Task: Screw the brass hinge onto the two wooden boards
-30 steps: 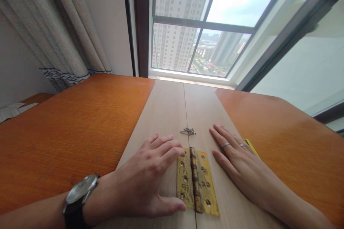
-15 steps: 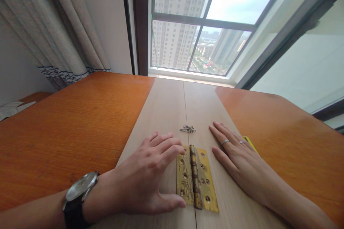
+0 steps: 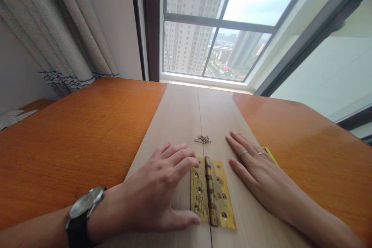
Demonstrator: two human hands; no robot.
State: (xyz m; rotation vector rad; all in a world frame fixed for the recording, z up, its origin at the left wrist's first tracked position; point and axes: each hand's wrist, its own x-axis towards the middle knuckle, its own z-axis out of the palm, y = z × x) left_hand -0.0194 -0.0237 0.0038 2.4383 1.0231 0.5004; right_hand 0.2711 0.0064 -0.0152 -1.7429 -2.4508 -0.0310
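Observation:
A worn brass hinge (image 3: 226, 201) lies opened flat across the seam between two pale wooden boards (image 3: 180, 120). Its rusty knuckle runs along the seam, and screw holes show in both leaves. My left hand (image 3: 162, 186) is at the hinge's left edge, fingers spread, with the index fingertip and thumb over the left leaf; whether they press on it I cannot tell. On the right board my right hand (image 3: 255, 166) rests flat, palm down, beside the hinge and apart from it. Just beyond the hinge sits a small pile of screws (image 3: 202, 139).
An orange-brown wooden table (image 3: 87, 131) extends under and around the boards. Part of a yellow object (image 3: 271, 155) peeks out behind my right hand. A window (image 3: 217, 27) stands past the table's far edge, and a curtain (image 3: 66, 27) hangs at the left.

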